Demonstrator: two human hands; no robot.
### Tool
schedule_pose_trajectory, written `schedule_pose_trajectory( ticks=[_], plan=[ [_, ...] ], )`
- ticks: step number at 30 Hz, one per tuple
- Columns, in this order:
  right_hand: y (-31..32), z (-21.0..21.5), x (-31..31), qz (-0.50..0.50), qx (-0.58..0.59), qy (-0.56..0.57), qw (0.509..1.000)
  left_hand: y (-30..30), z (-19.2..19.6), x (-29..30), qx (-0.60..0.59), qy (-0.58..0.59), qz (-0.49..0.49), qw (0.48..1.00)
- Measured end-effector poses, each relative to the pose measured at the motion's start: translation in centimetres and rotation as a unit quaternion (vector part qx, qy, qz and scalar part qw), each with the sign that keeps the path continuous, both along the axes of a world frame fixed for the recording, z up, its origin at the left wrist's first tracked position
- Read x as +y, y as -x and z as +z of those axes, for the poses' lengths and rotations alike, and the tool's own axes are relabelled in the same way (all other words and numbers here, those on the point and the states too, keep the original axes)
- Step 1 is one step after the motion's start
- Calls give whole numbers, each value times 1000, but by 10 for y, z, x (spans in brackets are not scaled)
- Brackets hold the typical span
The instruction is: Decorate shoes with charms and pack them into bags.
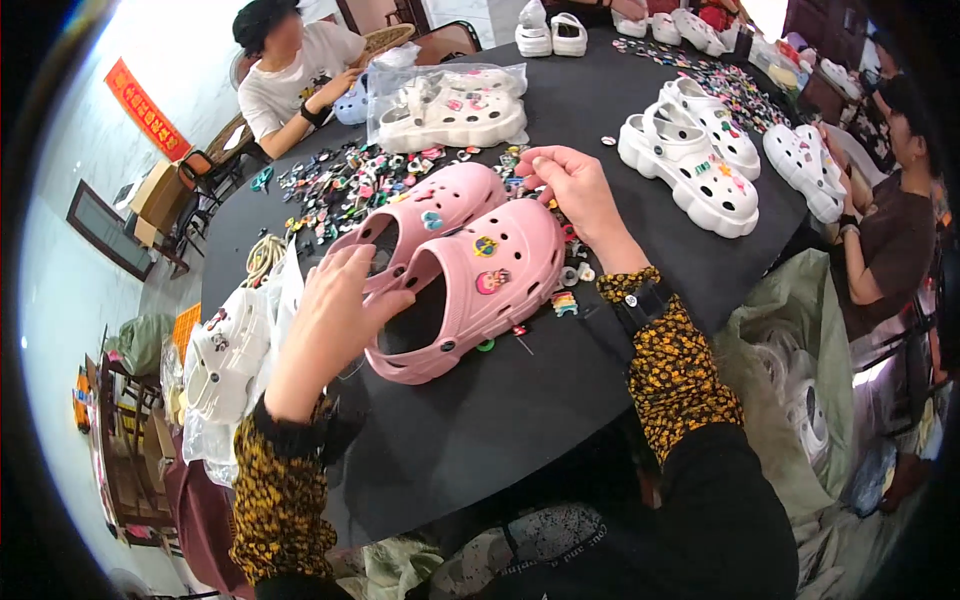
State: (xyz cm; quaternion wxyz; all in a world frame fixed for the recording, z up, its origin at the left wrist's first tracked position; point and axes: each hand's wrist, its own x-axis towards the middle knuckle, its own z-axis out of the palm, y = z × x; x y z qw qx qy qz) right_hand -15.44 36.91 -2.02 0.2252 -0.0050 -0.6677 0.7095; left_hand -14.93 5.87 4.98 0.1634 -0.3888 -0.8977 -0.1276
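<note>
Two pink clogs (505, 262) stand side by side on the black table, toes pointing away to the right. Their uppers carry a blue bow charm (432, 220), a round yellow charm (485, 246) and a pink figure charm (492, 281). My left hand (335, 305) grips the clogs at the heel end, thumb and fingers closed over their adjoining sides. Just past the toes is my right hand (575, 190), fingers curled and pinched together above scattered charms. Whatever those fingertips hold, if anything, is too small to make out.
Loose charms (360, 180) lie heaped beyond the clogs. Bagged white clogs (450, 112) sit behind, more white clogs (690, 165) at right and a white clog (228, 350) at left. Co-workers (300, 80) sit around the table. A green sack (790, 370) stands at the right edge.
</note>
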Motion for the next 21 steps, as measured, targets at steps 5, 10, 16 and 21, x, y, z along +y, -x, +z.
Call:
schedule_pose_trajectory(
  ticks=[5, 10, 16, 21],
  plan=[
    [5, -9, 11, 4, -5, -8, 1000, 35, -28, 32, -110, 47, 42, 992],
    [11, -11, 16, -18, -12, -32, 999, 38, -39, 24, -63, -10, 58, 996],
    [0, -6, 27, -11, -28, -55, 998, 4, -19, -12, -24, -33, 87, 995],
    [-4, 2, 24, 37, -29, -77, 996, -34, -8, -63, -37, 26, 111, 993]
  ],
)
